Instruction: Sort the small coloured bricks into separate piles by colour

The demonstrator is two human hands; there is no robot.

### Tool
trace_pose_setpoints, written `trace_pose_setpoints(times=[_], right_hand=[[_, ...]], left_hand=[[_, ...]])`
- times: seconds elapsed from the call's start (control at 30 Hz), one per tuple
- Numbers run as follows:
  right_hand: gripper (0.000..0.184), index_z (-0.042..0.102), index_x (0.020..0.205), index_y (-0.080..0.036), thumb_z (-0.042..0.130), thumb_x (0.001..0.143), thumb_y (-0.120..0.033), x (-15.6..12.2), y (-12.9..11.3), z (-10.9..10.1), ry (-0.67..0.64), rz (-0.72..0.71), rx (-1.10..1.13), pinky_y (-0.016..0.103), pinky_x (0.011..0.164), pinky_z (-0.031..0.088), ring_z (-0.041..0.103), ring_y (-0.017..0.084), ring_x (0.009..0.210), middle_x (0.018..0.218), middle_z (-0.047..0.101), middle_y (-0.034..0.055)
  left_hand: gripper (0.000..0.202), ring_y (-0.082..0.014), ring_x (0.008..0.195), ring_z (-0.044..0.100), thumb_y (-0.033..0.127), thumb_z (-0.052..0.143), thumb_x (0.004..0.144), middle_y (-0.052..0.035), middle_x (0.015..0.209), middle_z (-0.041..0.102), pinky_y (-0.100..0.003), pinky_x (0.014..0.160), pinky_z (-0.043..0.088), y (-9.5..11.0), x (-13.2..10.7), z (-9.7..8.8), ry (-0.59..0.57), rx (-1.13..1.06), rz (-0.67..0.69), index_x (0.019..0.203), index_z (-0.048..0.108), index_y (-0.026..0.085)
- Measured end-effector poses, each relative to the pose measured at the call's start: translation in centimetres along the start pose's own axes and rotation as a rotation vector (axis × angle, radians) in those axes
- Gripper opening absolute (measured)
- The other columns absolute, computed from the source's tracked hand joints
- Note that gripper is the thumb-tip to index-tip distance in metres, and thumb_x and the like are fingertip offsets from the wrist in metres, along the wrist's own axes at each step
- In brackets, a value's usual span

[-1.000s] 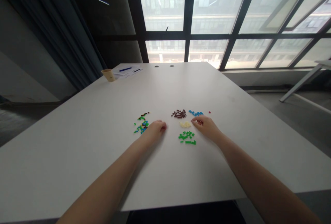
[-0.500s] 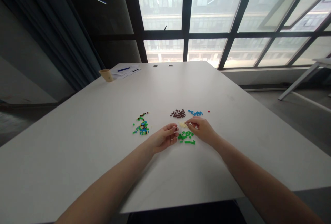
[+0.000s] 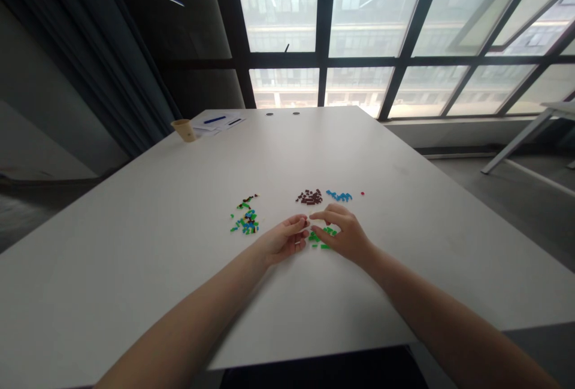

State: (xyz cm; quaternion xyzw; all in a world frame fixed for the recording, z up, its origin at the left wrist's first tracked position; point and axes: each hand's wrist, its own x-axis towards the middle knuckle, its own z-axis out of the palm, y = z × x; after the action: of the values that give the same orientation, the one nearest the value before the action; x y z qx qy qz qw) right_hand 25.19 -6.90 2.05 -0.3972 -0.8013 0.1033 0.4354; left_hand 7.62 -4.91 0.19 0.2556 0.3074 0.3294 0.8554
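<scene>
My left hand (image 3: pixel 284 240) lies on the white table (image 3: pixel 179 227) with its fingers curled and thumb and fingertips pinched together; a tiny dark piece seems to sit at its tips. My right hand (image 3: pixel 341 232) reaches toward it, its fingertips almost touching the left ones, and covers the cream pile and part of the green pile (image 3: pixel 324 234). Behind the hands lie a dark brown pile (image 3: pixel 309 197), a blue pile (image 3: pixel 340 195) and a single red piece (image 3: pixel 362 193). A mixed pile of small bricks (image 3: pixel 246 218) lies left of my left hand.
A paper cup (image 3: pixel 184 130) and papers with a blue pen (image 3: pixel 218 121) sit at the table's far left corner. Large windows stand behind the table. A white table leg (image 3: pixel 516 146) shows at the right.
My left hand left the mixed pile and moved right with pinched fingers. My right hand shifted left and down over the cream and green piles until the fingertips nearly met.
</scene>
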Motion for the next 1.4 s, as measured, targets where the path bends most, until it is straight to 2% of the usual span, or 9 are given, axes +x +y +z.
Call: trace_pose_setpoints(times=[0.3, 0.37, 0.53, 0.6, 0.7, 0.8, 1.0, 1.2, 1.4], right_hand=[[0.010, 0.065, 0.081, -0.021, 0.055, 0.078, -0.023, 0.0, 0.4, 0.8, -0.063, 0.026, -0.059, 0.027, 0.071, 0.039, 0.052, 0.013, 0.070, 0.070, 0.057, 0.0014], [0.012, 0.065, 0.082, -0.021, 0.054, 0.078, -0.023, 0.5, 1.2, 0.5, -0.079, 0.078, -0.066, 0.027, 0.071, 0.039, 0.052, 0.013, 0.072, 0.073, 0.058, 0.0021], [0.017, 0.067, 0.085, -0.021, 0.053, 0.077, -0.027, 3.0, 5.2, -0.1, -0.133, 0.263, -0.183, 0.024, 0.066, 0.038, 0.050, 0.012, 0.065, 0.071, 0.056, 0.0014], [0.018, 0.068, 0.082, -0.021, 0.052, 0.077, -0.028, 4.0, 6.9, 0.0, -0.168, 0.317, -0.252, 0.024, 0.066, 0.036, 0.050, 0.012, 0.065, 0.070, 0.055, 0.0010], [0.020, 0.068, 0.083, -0.023, 0.050, 0.077, -0.030, 5.4, 8.7, 0.7, -0.252, 0.389, -0.330, 0.024, 0.065, 0.034, 0.050, 0.012, 0.066, 0.074, 0.056, 0.0008], [0.020, 0.067, 0.086, -0.025, 0.051, 0.077, -0.030, 6.6, 9.2, 1.7, -0.329, 0.417, -0.369, 0.024, 0.066, 0.033, 0.051, 0.012, 0.070, 0.080, 0.058, 0.0008], [0.022, 0.067, 0.089, -0.026, 0.047, 0.080, -0.026, 7.8, 8.9, 3.4, -0.400, 0.431, -0.486, 0.029, 0.075, 0.032, 0.052, 0.016, 0.085, 0.092, 0.061, 0.0033], [0.026, 0.067, 0.093, -0.026, 0.042, 0.083, -0.026, 7.5, 9.0, 3.4, -0.385, 0.448, -0.522, 0.032, 0.079, 0.032, 0.051, 0.019, 0.094, 0.098, 0.062, 0.0051], [0.035, 0.066, 0.096, -0.028, 0.039, 0.081, -0.013, 7.1, 9.0, 2.1, -0.346, 0.496, -0.532, 0.030, 0.078, 0.034, 0.052, 0.018, 0.093, 0.099, 0.061, 0.0043]], left_hand=[[0.023, -0.0048, 0.061, 0.053, 0.026, 0.071, 0.064, 0.0014, 0.070, 0.056, -0.015, 0.055, 0.040, 0.2, -0.1, 0.7, 0.087, 0.220, 0.067, 0.079, 0.057, 0.015], [0.020, -0.0072, 0.065, 0.054, 0.030, 0.066, 0.069, -0.0009, 0.077, 0.059, -0.018, 0.059, 0.041, 0.9, -0.3, 0.4, 0.154, 0.476, 0.157, 0.081, 0.058, 0.016], [0.020, -0.0187, 0.093, 0.050, 0.021, 0.052, 0.076, -0.0073, 0.100, 0.055, -0.033, 0.086, 0.039, 3.0, -1.5, -1.4, 0.325, 1.521, 0.472, 0.094, 0.061, 0.020], [0.028, -0.0223, 0.106, 0.044, 0.015, 0.050, 0.075, -0.0095, 0.111, 0.050, -0.037, 0.094, 0.033, 3.5, -1.9, -2.1, 0.425, 1.827, 0.440, 0.100, 0.059, 0.020], [0.031, -0.0272, 0.113, 0.038, 0.015, 0.045, 0.077, -0.0132, 0.118, 0.045, -0.041, 0.090, 0.036, 3.9, -2.4, -2.7, 0.624, 2.068, 0.236, 0.107, 0.055, 0.018], [0.031, -0.0312, 0.113, 0.036, 0.017, 0.040, 0.080, -0.0171, 0.118, 0.043, -0.045, 0.083, 0.040, 4.2, -2.9, -2.7, 0.745, 2.147, 0.079, 0.109, 0.052, 0.016], [0.029, -0.0311, 0.110, 0.039, 0.021, 0.041, 0.080, -0.0190, 0.117, 0.044, -0.044, 0.081, 0.041, 4.9, -3.5, -2.6, 0.800, 2.158, -0.046, 0.107, 0.050, 0.014], [0.028, -0.0284, 0.103, 0.045, 0.017, 0.037, 0.082, -0.0199, 0.113, 0.047, -0.039, 0.081, 0.040, 4.9, -3.1, -3.6, 0.742, 2.153, -0.022, 0.106, 0.051, 0.010], [0.026, -0.0244, 0.091, 0.051, 0.010, 0.033, 0.080, -0.0180, 0.098, 0.054, -0.035, 0.080, 0.038, 5.2, -2.9, -3.9, 0.668, 2.150, 0.017, 0.094, 0.056, 0.009]])
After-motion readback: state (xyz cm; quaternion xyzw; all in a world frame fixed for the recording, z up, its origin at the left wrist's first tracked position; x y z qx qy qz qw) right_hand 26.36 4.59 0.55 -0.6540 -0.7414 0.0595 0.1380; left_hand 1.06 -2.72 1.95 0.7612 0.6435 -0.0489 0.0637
